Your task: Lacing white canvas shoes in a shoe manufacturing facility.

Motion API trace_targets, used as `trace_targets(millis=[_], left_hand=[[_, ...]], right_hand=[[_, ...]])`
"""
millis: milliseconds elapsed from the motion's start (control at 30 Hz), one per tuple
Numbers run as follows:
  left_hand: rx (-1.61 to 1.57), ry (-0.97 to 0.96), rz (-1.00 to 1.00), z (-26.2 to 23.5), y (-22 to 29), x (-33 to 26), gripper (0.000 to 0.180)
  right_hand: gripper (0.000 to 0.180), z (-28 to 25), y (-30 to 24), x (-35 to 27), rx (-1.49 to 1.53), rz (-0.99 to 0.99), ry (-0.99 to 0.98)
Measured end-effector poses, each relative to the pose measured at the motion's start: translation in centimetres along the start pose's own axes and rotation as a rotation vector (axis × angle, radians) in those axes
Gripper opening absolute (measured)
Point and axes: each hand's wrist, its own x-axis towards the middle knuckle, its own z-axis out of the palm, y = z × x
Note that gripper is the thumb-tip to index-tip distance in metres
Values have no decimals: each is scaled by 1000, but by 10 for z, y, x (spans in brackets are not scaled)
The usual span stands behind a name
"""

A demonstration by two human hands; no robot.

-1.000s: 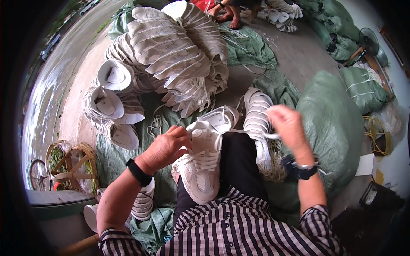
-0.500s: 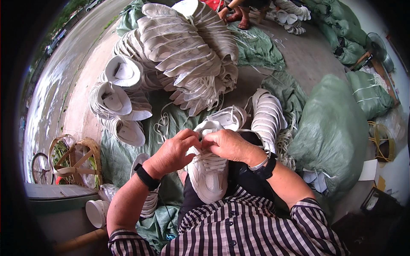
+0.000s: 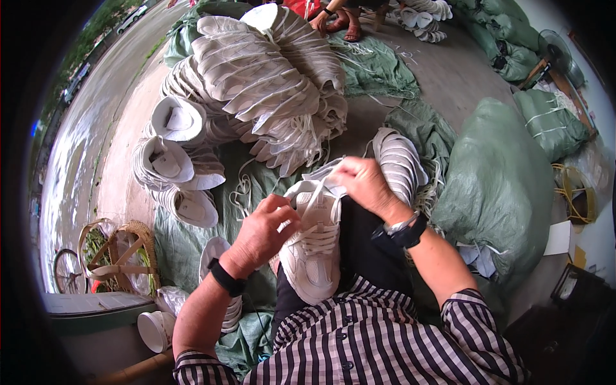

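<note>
A white shoe upper [image 3: 312,273] lies across my lap, its toe toward me, with flat laces [image 3: 314,239] crossing its front. My right hand [image 3: 364,183] pinches a white shoelace [image 3: 319,192] above the collar, holding it out to the upper right. At the left side of the collar, my left hand [image 3: 266,234] has curled fingers against the upper's edge; its fingertips are partly hidden. Just beyond the collar lies another white upper [image 3: 324,169], partly covered by my right hand.
Nested white uppers form a large pile [image 3: 256,77] ahead, with smaller stacks [image 3: 170,160] at left and another row [image 3: 399,163] at right. A big green sack [image 3: 494,192] stands on the right. At lower left are a white bucket [image 3: 156,330] and a wicker basket [image 3: 138,247].
My right hand has moved up and right, away from my left hand, drawing the lace out from the upper. My left hand has shifted slightly down and left.
</note>
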Motion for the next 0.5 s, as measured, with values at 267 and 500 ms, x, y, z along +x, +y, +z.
trace_targets(millis=[267, 500], left_hand=[[198, 90, -71, 35, 19, 12, 20], [278, -74, -88, 17, 28, 18, 19]], right_hand=[[8, 2, -10, -23, 723, 440, -94], [7, 13, 0, -26, 1493, 618, -57]])
